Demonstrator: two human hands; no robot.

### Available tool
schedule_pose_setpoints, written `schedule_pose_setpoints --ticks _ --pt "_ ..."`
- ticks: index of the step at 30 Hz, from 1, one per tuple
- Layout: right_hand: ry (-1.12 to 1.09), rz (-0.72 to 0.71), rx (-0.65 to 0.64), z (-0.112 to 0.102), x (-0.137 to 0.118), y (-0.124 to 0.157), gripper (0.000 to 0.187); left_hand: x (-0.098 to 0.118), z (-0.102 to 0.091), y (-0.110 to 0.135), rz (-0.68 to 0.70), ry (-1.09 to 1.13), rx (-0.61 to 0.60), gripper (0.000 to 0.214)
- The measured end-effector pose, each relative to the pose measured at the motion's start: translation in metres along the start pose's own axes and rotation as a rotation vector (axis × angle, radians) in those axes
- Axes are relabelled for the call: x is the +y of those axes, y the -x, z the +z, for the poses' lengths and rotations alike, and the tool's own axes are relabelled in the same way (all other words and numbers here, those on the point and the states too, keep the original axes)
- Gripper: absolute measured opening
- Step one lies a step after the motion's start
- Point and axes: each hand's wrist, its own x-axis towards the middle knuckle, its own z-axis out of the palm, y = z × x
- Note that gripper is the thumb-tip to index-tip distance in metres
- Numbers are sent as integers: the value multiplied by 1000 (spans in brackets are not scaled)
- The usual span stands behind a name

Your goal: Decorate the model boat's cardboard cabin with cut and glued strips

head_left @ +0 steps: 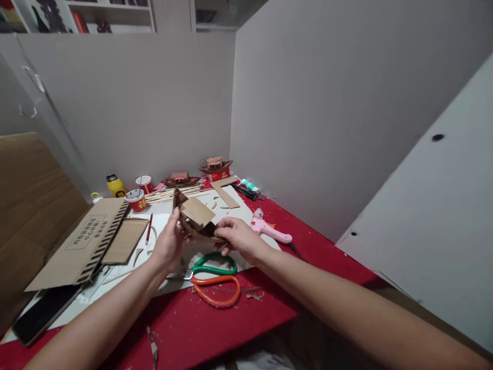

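Observation:
Between my two hands is a brown cardboard model boat [187, 224], held just above the white paper on the table. A bent tan cardboard piece [198, 210] sits on its middle like a cabin or roof; whether it is fixed I cannot tell. My left hand [168, 240] grips the boat's left side, thumb on top and some fingers hidden beneath. My right hand [235, 237] pinches its right end. Below the boat lie large scissors [215, 293] with one green and one orange handle. A pink glue gun [269, 228] rests to the right of my right hand.
Two finished-looking model boats [180, 180] stand at the back, one on a red box [219, 175]. Paper cups [136, 200], a yellow bottle [115, 186] and thin sticks [169, 192] are nearby. Printed cardboard [87, 239], a red pencil [149, 228] and a phone [46, 312] lie left. Grey panels [308, 103] enclose the table.

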Motion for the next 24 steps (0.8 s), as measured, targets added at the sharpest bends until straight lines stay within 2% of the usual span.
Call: schedule_pose_setpoints --ticks 1,3,5,7,10,12,17,21,24 --pt "-28 -12 -11 4 0 8 3 0 5 4 -6 18 -14 40" --pt "-68 -41 -38 9 -1 23 12 0 11 9 -20 56 -35 38" --pt "-89 -71 -79 11 -2 37 14 1 15 13 -25 94 -39 35" --pt "-103 -96 -144 12 -2 50 15 4 16 17 -27 122 -36 36" --pt "-108 -116 -243 9 1 66 29 11 12 27 -69 137 -52 42" --pt "-108 -129 -263 6 4 74 36 16 9 34 -111 134 -65 47" --pt "-142 -203 -179 -1 9 79 41 19 0 48 -216 179 -97 51" --pt "-135 -284 -115 -2 8 73 40 15 -5 48 -286 189 -131 55" --pt "-92 -301 -99 -3 7 66 37 12 -10 42 -289 152 -59 55"
